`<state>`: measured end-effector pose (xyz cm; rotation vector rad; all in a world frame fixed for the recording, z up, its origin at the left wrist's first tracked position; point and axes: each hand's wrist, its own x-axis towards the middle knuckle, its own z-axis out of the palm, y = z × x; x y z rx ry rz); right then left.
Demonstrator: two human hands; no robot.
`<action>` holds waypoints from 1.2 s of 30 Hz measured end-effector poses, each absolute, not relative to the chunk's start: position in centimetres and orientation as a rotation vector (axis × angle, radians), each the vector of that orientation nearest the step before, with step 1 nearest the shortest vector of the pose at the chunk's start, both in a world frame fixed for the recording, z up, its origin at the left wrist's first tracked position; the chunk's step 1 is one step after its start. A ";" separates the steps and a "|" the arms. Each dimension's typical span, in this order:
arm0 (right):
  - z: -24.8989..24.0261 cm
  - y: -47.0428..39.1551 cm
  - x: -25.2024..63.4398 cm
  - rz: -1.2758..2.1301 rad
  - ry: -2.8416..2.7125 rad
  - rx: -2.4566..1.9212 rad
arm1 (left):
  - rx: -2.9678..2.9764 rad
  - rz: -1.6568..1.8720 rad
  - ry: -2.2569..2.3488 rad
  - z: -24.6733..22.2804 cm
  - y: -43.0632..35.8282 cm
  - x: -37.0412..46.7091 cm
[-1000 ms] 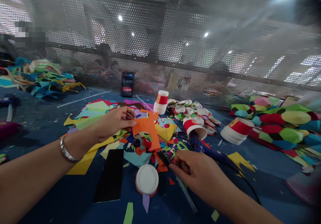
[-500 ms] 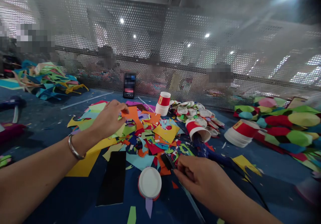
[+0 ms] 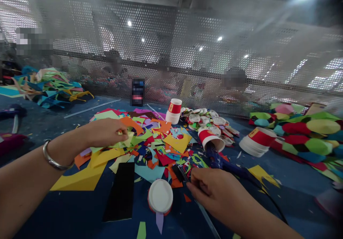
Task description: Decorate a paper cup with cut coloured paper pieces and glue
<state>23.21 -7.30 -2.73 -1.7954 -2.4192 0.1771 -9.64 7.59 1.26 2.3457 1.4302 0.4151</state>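
Over the left part of the heap of coloured paper scraps (image 3: 150,139), my left hand (image 3: 107,132) has its fingers curled together; what they pinch, if anything, is too small to make out. My right hand (image 3: 209,185) is closed around a thin dark tool (image 3: 183,173), which lies over an orange scrap near the heap's front edge. Between my forearms sits a white round lid (image 3: 160,196) with a purple paper point (image 3: 159,223) below it. To its left lies a black paper strip (image 3: 119,192), beside a large yellow sheet (image 3: 83,177).
A blue glue gun (image 3: 227,165) rests with its front in a tipped paper cup (image 3: 210,139). Stacked cups (image 3: 174,111) stand behind the heap, near a phone (image 3: 138,91). Another cup stack (image 3: 257,142) and colourful paper shapes (image 3: 308,135) are at right.
My left hand has moved left and down, its fingers now curled in. Orange and yellow scraps on the left side have shifted. My right hand is almost unmoved.
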 end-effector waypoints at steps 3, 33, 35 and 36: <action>-2.6 -7.3 23.1 0.201 -2.410 -1.826 | 2.288 0.198 1.415 1.7 6.8 -8.4; -0.2 -6.3 25.2 0.204 -2.039 -1.714 | 2.580 -0.001 1.187 0.5 2.6 -7.6; -0.4 -6.2 25.4 0.246 -2.111 -1.779 | 2.597 -0.077 1.203 0.9 2.9 -7.9; -0.5 -6.1 25.5 0.255 -2.149 -1.820 | 2.611 -0.121 1.207 1.1 3.1 -8.1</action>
